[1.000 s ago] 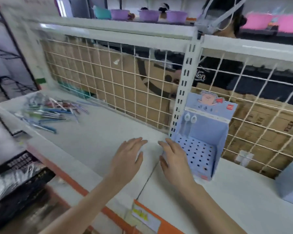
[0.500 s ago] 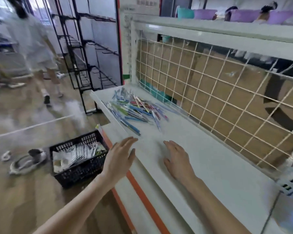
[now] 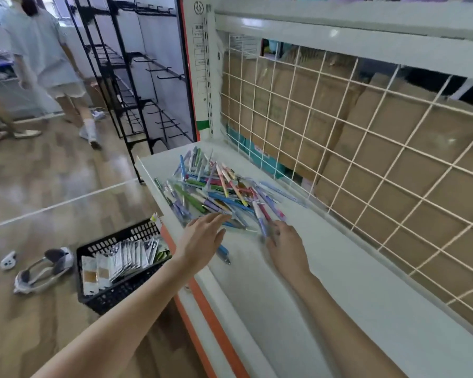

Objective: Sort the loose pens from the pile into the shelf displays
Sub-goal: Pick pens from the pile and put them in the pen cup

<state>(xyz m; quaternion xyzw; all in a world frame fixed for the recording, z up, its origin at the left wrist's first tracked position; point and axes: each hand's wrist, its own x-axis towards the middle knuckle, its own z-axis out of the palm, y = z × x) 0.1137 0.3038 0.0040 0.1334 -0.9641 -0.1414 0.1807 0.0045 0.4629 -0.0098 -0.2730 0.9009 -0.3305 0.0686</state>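
Both hands at the near edge of the jumbled pile of coloured plastic pens (image 3: 216,186) on the white metal shelf (image 3: 325,282). Left hand (image 3: 202,238) flat, fingers spread; right hand (image 3: 287,246) fingertips on a pen, grip unclear. Pens mostly pointing away, straight ahead.

Two bare forearms and hands, nothing worn on them

The left hand (image 3: 202,238) and its forearm entered from about 7 o'clock, bare along the whole visible length, with no sleeve edge in view. The right hand (image 3: 287,246) and its forearm entered from about 5 o'clock, equally uncovered. Neither wrist carried a watch, band or bracelet, and no rings or gloves showed on the fingers. Both arms looked slender and smooth; the right hand's fingertips were blurred.
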